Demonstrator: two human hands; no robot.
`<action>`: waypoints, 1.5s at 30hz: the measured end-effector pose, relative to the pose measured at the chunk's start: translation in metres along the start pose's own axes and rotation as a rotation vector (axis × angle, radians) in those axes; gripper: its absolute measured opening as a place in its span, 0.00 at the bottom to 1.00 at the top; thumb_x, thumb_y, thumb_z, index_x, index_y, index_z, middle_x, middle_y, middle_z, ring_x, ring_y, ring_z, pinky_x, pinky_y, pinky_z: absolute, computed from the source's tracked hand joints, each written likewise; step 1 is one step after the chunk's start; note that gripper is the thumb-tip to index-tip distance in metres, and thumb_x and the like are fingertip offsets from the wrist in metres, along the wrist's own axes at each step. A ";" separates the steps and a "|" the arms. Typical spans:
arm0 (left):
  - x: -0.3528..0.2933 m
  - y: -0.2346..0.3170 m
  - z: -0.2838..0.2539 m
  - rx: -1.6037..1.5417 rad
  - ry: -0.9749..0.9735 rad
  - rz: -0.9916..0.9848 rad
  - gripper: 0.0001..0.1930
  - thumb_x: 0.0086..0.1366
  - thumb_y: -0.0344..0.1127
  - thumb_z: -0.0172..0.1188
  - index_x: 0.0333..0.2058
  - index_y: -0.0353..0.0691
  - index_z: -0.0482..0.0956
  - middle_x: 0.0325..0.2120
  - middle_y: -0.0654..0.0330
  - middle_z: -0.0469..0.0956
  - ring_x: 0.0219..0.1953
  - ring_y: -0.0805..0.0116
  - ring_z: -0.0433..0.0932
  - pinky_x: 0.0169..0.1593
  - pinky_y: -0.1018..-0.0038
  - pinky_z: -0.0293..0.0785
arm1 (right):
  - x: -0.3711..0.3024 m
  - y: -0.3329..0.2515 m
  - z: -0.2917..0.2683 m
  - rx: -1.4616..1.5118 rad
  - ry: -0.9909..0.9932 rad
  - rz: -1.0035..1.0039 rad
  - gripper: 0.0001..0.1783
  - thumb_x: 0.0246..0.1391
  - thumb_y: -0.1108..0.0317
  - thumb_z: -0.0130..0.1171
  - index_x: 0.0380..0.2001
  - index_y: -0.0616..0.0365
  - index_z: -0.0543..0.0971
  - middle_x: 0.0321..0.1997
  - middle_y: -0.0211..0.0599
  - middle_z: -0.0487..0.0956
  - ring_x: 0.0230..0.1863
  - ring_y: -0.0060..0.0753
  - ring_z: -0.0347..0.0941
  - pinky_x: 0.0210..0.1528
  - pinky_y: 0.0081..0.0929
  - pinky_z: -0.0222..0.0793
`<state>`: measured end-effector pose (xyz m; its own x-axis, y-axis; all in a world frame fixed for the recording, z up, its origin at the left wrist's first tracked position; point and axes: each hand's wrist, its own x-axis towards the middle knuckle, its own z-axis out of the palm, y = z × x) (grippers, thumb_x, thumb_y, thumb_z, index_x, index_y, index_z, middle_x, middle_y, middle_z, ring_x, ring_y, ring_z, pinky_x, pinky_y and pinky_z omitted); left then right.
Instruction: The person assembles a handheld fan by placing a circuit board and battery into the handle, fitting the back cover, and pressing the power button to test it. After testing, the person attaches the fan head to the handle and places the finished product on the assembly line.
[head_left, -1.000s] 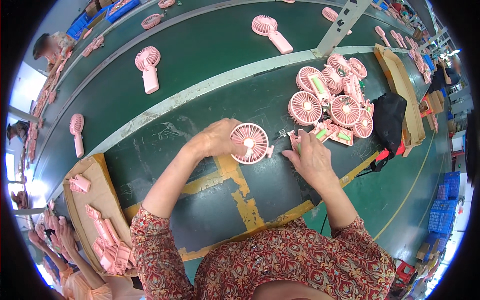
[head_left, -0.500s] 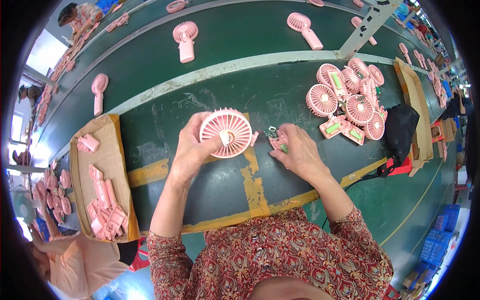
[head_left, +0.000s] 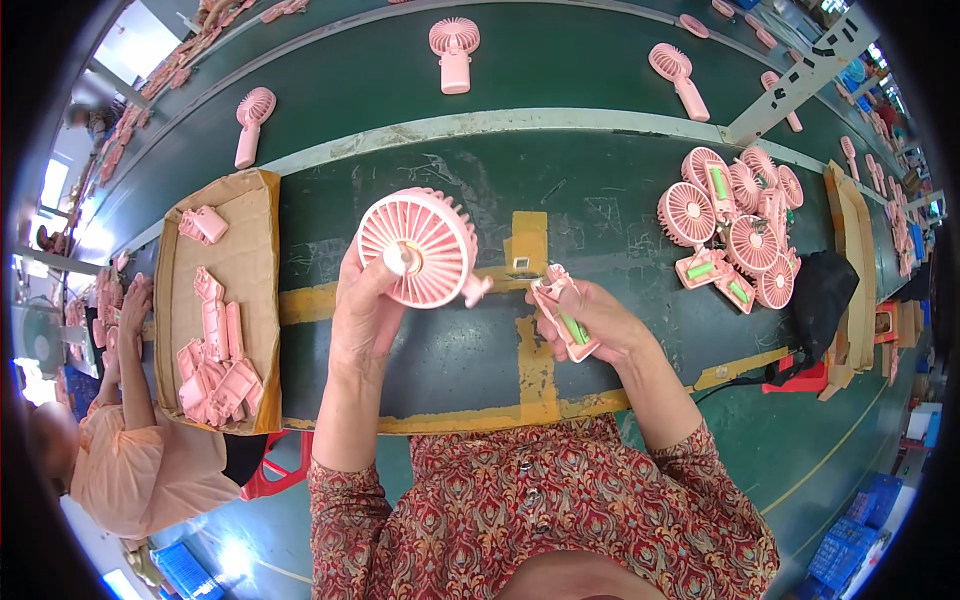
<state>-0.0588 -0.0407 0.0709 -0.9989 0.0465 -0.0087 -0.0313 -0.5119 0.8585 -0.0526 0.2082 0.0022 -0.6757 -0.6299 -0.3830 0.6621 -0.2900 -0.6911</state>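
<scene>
A: Quick check, what's in the L hand (head_left: 366, 308)?
B: Pink fan head (head_left: 430, 240), looks lifted off the worktop (head_left: 450, 365), grille toward the cam. Gripping it: thumb on the face, other fingers mostly hidden behind.
A: And the R hand (head_left: 608, 322)?
B: Fingers closed on a pink handle half (head_left: 563, 317) w/ a green cell (head_left: 574, 330) in it, inner side showing. Sm. circuit board (head_left: 521, 264) btwn the two; can't tell if it's wired to either.
A: Step, approx?
B: My read: head & handle half being handled as a pair, held apart, not joined.
A: Next move calls for?
B: Prob. steady grips both sides, parts kept near each other, no tugging in case there's wiring. Mind the neck stub (head_left: 477, 290) too.
A: Rest of the worktop?
B: Pile of fan parts (head_left: 752, 240) on the R; cardboard tray (head_left: 271, 240) on the L w/ loose pink pcs (head_left: 213, 380).
</scene>
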 end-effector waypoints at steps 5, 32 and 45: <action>-0.015 0.000 0.012 -0.022 -0.170 -0.045 0.39 0.45 0.37 0.69 0.55 0.30 0.63 0.50 0.48 0.71 0.53 0.58 0.72 0.59 0.62 0.66 | 0.008 -0.006 0.012 -0.185 0.007 0.157 0.32 0.54 0.37 0.49 0.38 0.60 0.73 0.24 0.32 0.75 0.19 0.24 0.72 0.17 0.23 0.69; -0.013 -0.033 0.008 1.222 0.123 0.513 0.23 0.51 0.32 0.67 0.45 0.34 0.72 0.40 0.49 0.73 0.42 0.56 0.74 0.44 0.68 0.72 | 0.013 0.014 0.045 -0.475 0.206 -0.065 0.19 0.58 0.54 0.53 0.38 0.62 0.74 0.22 0.36 0.77 0.22 0.23 0.75 0.24 0.19 0.69; -0.034 -0.052 0.015 0.928 -0.091 -0.026 0.13 0.56 0.24 0.60 0.41 0.33 0.74 0.27 0.55 0.78 0.28 0.68 0.79 0.35 0.74 0.76 | 0.044 0.034 0.035 -0.363 0.245 -0.050 0.11 0.59 0.67 0.46 0.38 0.64 0.71 0.28 0.36 0.77 0.26 0.24 0.75 0.27 0.21 0.74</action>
<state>-0.0222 -0.0030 0.0342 -0.9904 0.1357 -0.0275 0.0263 0.3791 0.9250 -0.0485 0.1458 -0.0167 -0.7898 -0.4190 -0.4479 0.4995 -0.0155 -0.8662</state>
